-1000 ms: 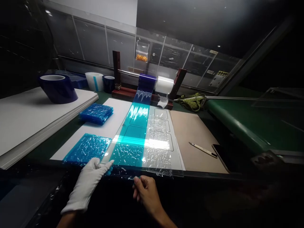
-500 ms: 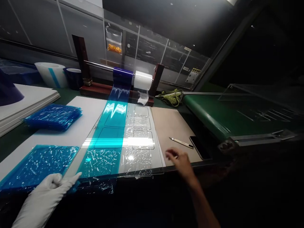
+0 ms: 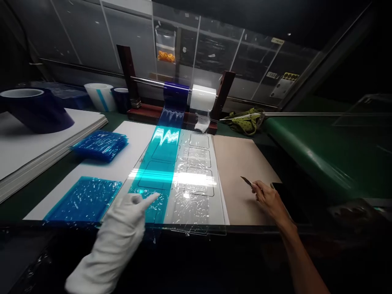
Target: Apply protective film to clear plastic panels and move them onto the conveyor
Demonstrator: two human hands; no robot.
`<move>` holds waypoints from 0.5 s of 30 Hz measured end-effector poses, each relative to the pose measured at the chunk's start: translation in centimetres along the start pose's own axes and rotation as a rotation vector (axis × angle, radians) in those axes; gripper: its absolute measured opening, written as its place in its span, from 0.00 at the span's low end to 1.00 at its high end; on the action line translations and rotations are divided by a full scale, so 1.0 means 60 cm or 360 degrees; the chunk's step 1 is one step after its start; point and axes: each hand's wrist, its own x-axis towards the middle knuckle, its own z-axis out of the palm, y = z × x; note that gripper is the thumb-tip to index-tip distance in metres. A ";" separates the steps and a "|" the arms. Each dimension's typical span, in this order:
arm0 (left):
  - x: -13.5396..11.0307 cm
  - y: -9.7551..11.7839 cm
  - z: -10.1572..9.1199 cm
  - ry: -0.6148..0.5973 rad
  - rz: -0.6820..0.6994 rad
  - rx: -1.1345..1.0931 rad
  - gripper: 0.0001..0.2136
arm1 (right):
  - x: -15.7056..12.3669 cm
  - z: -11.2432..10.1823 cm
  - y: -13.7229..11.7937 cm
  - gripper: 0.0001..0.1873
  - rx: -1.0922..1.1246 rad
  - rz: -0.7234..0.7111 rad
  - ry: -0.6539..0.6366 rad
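Note:
My left hand (image 3: 128, 214), in a white glove, is over the near left edge of the blue film strip (image 3: 154, 173). Its index finger points out across the strip; the other fingers are curled, and I see nothing held in them. The strip runs from a dark blue film roll (image 3: 176, 96) down over a clear sheet with black outlines. Beside it lies a clear film strip (image 3: 194, 183), wrinkled near the front. My bare right hand (image 3: 269, 200) grips a craft knife (image 3: 247, 181) above the brown board (image 3: 237, 163), its blade pointing left and away from me.
Stacks of cut blue film (image 3: 99, 145) lie on white paper to the left. A white roll (image 3: 203, 98) shares the rod of the wooden stand (image 3: 225, 96). A phone (image 3: 286, 200) lies right of my right hand. Beyond is a green conveyor belt (image 3: 330, 151).
My right hand has picked up the craft knife from the brown board. My left hand has moved right, from the strip's corner onto the blue strip. The view has turned left.

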 end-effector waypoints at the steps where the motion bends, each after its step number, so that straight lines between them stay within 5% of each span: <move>1: 0.011 0.017 0.007 -0.0049 0.0010 0.0113 0.19 | -0.008 0.001 -0.014 0.18 -0.0009 -0.0048 -0.0010; 6: 0.051 0.064 0.037 -0.0265 -0.0020 0.0422 0.16 | -0.028 0.029 -0.124 0.11 -0.0085 -0.0373 -0.0128; 15: 0.051 0.067 0.048 -0.0428 0.0141 0.0475 0.24 | 0.023 0.095 -0.289 0.09 -0.0312 -0.0862 -0.0272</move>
